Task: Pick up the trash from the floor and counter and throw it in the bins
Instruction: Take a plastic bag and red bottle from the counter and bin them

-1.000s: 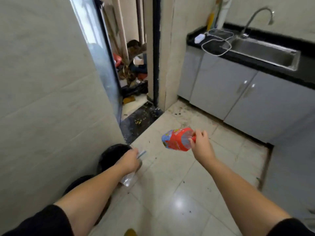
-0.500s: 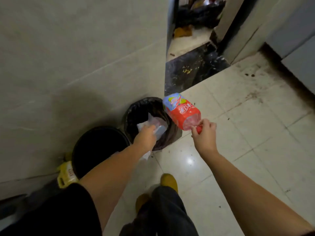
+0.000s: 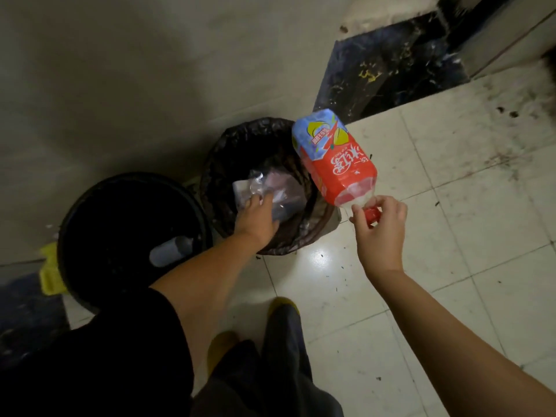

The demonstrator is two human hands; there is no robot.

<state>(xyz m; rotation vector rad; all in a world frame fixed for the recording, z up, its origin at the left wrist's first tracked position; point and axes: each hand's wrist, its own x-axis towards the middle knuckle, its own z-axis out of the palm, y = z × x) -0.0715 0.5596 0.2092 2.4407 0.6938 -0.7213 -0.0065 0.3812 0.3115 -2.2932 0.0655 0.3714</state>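
Two round black bins stand against the wall. The right bin [image 3: 222, 164] has a crinkled black liner; the left bin [image 3: 90, 206] is dark inside and holds a grey bottle [image 3: 171, 251]. My left hand [image 3: 255, 219] reaches over the right bin's rim, fingers on a clear plastic wrapper [image 3: 258, 185] that lies inside the bin. My right hand [image 3: 379, 230] grips the red cap end of an empty plastic bottle [image 3: 337, 158] with a red and blue label, held tilted over the right bin's edge.
A grey tiled wall [image 3: 135, 70] rises behind the bins. A dark stone threshold [image 3: 391, 67] lies at the upper right. The pale floor tiles [image 3: 466, 206] are dirty with specks. A yellow object [image 3: 49, 272] sits left of the left bin. My legs and yellow shoes [image 3: 282, 305] are below.
My view has tipped down onto the bins. My left hand has gone deeper into the right bin with the wrapper. The bottle in my right hand has moved over the bin's rim.
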